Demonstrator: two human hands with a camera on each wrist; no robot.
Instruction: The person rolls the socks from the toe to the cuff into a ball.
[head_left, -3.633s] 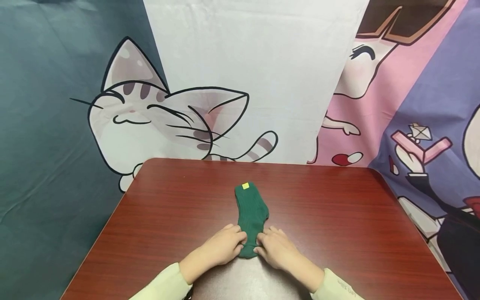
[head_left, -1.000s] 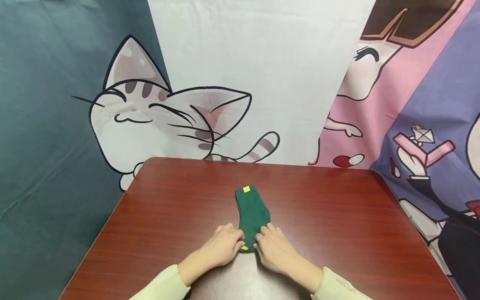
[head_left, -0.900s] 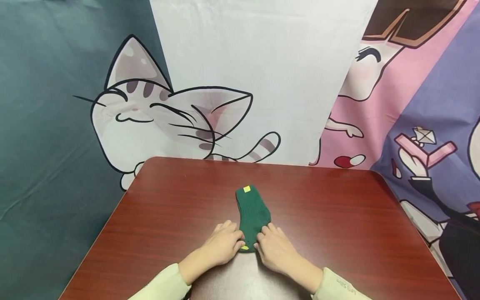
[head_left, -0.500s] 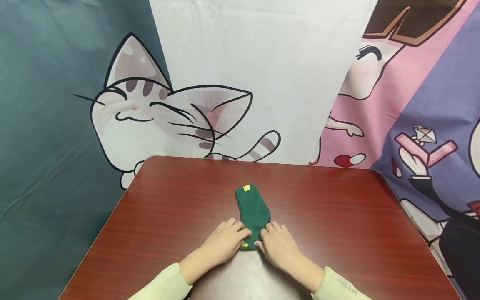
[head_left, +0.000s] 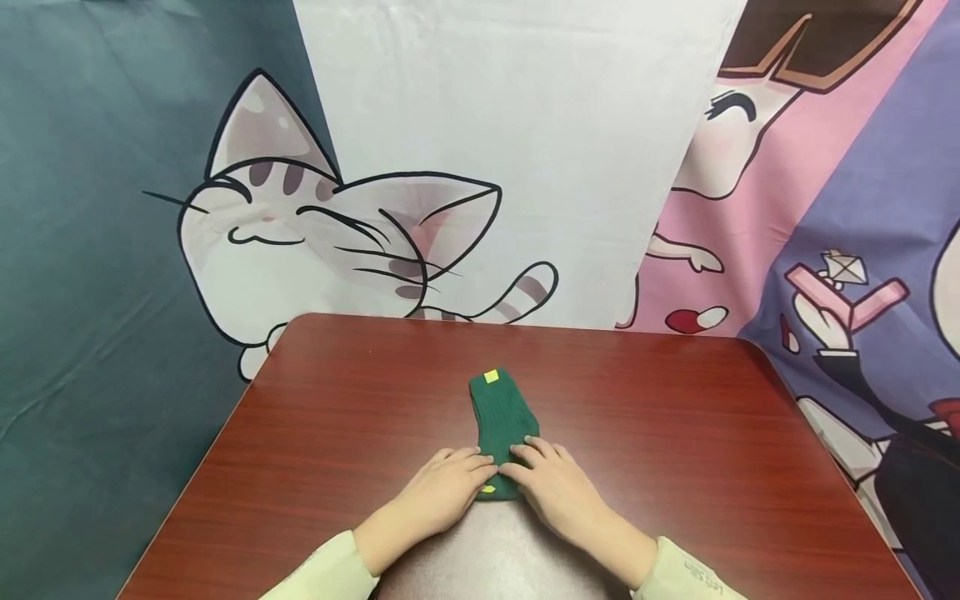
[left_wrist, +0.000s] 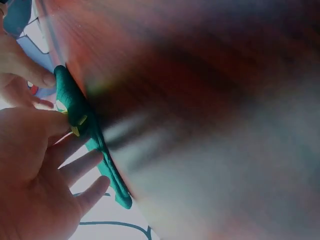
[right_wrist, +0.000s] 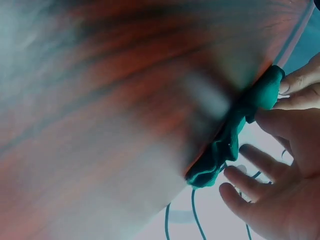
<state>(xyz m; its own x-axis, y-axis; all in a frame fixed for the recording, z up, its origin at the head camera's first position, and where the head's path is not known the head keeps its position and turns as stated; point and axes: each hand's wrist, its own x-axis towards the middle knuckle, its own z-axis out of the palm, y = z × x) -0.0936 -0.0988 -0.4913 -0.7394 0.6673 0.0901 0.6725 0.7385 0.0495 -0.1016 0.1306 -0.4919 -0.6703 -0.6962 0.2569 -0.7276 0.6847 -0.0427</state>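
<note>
Green knit lies under both hands. Left of centre in the lower frame, the left hand (head_left: 442, 490) has its fingers extended and slightly apart, touching the sock (head_left: 504, 417); right of centre, the right hand (head_left: 562, 493) spreads its fingers over the opposite edge, its thumb on the near end. Digits of the two hands come close together over the sock; whether they touch, I cannot tell. Between the hands, the sock lies flat and runs up toward mid-frame, one yellow tag (head_left: 491, 376) at its far end and another yellow patch (head_left: 487, 489) beside the left hand. Pale green sleeves (head_left: 330, 571) fill the lower edge. Around them spreads a glossy red-brown table (head_left: 337, 408); behind it hangs a printed backdrop (head_left: 525, 108), a cartoon cat (head_left: 285, 250) at upper left.
</note>
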